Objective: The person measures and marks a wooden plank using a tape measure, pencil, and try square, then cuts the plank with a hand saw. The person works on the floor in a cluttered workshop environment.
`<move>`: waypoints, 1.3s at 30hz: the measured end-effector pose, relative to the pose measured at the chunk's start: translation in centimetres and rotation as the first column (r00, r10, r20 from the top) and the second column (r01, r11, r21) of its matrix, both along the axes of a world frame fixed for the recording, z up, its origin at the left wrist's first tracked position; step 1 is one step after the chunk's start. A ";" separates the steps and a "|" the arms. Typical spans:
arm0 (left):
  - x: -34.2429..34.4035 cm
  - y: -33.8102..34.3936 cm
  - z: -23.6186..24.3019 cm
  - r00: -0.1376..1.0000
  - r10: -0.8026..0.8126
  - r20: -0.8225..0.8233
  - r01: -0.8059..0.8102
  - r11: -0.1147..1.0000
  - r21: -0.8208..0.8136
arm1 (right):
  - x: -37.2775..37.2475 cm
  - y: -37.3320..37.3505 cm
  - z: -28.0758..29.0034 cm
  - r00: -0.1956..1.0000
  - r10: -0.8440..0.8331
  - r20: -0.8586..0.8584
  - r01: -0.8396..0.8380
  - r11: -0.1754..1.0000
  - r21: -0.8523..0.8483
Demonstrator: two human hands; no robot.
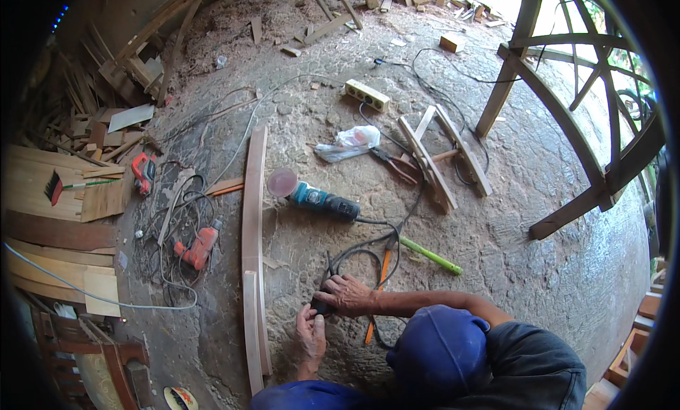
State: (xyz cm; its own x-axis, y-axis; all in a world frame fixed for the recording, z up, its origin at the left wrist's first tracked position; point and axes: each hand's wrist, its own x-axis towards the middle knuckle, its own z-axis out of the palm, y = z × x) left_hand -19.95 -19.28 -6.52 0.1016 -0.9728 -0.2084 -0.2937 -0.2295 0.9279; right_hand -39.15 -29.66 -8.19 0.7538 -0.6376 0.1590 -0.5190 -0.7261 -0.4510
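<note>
Neither of my own hands shows. Near the lower middle, a co-worker in a blue cap (443, 350) and dark shirt crouches. The co-worker's right hand (346, 295) and left hand (309, 332) close on a small black thing (323, 306), mostly hidden by fingers. Black cable loops (365, 250) lie beside them. Beyond rests a teal and black angle grinder (322, 199) with a round disc (282, 182). An orange stick (385, 265) lies partly under the right forearm, close to a green rod (432, 256). Left of the hands runs a long wooden beam (253, 218).
A red drill (198, 248) and a red power tool (143, 172) lie among cords at left. Farther off are a power strip (367, 96), pliers (395, 166), a plastic bag (348, 143) and a small wooden frame (446, 158). A curved wooden frame (567, 112) stands at right.
</note>
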 end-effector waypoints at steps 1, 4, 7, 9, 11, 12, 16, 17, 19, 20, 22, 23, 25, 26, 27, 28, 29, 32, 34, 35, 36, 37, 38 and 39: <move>-0.2 -0.6 -0.4 0.985 0.053 -0.163 -0.046 0.998 0.047 | -0.1 -0.1 -0.1 0.998 -0.035 0.051 0.038 0.998 -0.055; -0.4 -2.7 -0.7 0.995 0.018 -0.097 -0.013 0.998 0.057 | 0.1 0.1 -0.2 1.000 -0.025 0.019 0.025 1.000 -0.012; -0.7 -3.8 0.4 0.887 -0.085 0.454 0.100 0.995 -0.008 | 0.0 0.0 0.1 0.998 0.004 -0.066 -0.002 1.000 0.028; -1.5 -4.2 1.2 0.804 -0.169 0.570 0.207 0.978 -0.003 | -1.3 -0.7 1.4 0.998 0.062 0.031 -0.067 0.979 0.195; -1.9 -4.0 1.8 0.720 -0.285 0.633 0.281 0.953 0.110 | -3.4 -1.1 4.2 0.994 0.109 0.012 -0.100 0.863 0.496; -2.0 -4.2 1.9 0.696 -0.309 0.648 0.294 0.946 0.135 | -5.2 -1.5 6.4 0.981 -0.002 0.193 -0.131 0.728 0.673; -1.1 -5.6 1.9 0.602 -0.395 0.694 0.327 0.915 0.236 | -14.6 -1.6 19.3 0.848 -0.303 0.435 -0.288 0.426 0.858; -1.0 -5.8 1.8 0.566 -0.403 0.719 0.338 0.909 0.244 | -16.4 -1.2 22.7 0.843 -0.298 0.447 -0.302 0.426 0.853; -0.7 -6.0 1.7 0.535 -0.423 0.731 0.354 0.898 0.261 | -18.0 1.1 28.0 0.849 -0.059 0.526 -0.414 0.546 0.729; -0.6 -6.0 1.5 0.523 -0.442 0.729 0.360 0.890 0.281 | -17.1 2.1 29.2 0.923 0.134 0.361 -0.339 0.726 0.598; 0.0 -6.0 1.0 0.509 -0.490 0.708 0.373 0.867 0.332 | -15.2 3.8 30.2 0.946 0.316 -0.075 -0.303 0.942 0.144; 0.6 -6.2 0.7 0.511 -0.481 0.713 0.387 0.869 0.309 | -14.7 3.9 30.3 0.963 0.249 -0.107 -0.221 0.950 0.219; 2.8 -7.9 0.1 0.584 -0.416 0.697 0.490 0.865 0.106 | -13.7 2.8 29.7 0.981 0.177 -0.086 -0.148 0.952 0.268; 4.2 -7.4 0.1 0.620 -0.410 0.669 0.472 0.876 0.099 | -13.5 2.1 29.4 0.982 0.164 -0.090 -0.135 0.954 0.268; 5.4 -7.5 0.0 0.754 -0.427 0.500 0.424 0.897 0.126 | -13.3 1.4 29.1 0.975 0.191 -0.113 -0.153 0.946 0.286; 6.7 -7.9 0.2 0.865 -0.418 0.280 0.361 0.903 0.232 | -13.1 0.5 28.8 0.965 0.236 -0.116 -0.197 0.941 0.274; 7.3 -6.9 0.7 0.970 -0.235 -0.059 0.242 0.941 0.235 | -12.7 -0.1 28.5 0.971 0.216 -0.104 -0.171 0.927 0.333; 6.5 -5.1 3.2 0.746 0.199 -0.636 -0.066 0.972 0.226 | -11.7 -1.4 28.1 0.960 0.245 -0.134 -0.180 0.909 0.376; 5.8 -4.6 5.7 0.770 0.161 -0.618 -0.083 0.985 0.153 | -10.9 -2.0 28.1 0.953 0.262 -0.152 -0.184 0.900 0.395; 5.8 -4.5 6.9 0.780 0.125 -0.613 -0.076 0.992 0.105 | -10.5 -2.2 28.0 0.948 0.269 -0.172 -0.182 0.898 0.402; 6.3 -4.8 7.9 0.834 0.067 -0.547 -0.041 0.997 0.059 | -10.2 -2.6 28.0 0.944 0.267 -0.195 -0.171 0.899 0.404; 6.8 -5.3 8.7 0.880 -0.001 -0.476 0.007 1.000 0.011 | -10.0 -3.1 27.8 0.925 0.318 -0.207 -0.187 0.858 0.479; 7.4 -6.1 9.2 0.905 -0.083 -0.417 0.058 0.996 -0.071 | -9.7 -3.8 27.5 0.906 0.364 -0.216 -0.196 0.813 0.548; 7.7 -6.9 9.1 0.947 -0.057 -0.318 0.019 0.992 -0.121 | -9.3 -4.7 27.0 0.885 0.410 -0.221 -0.201 0.764 0.613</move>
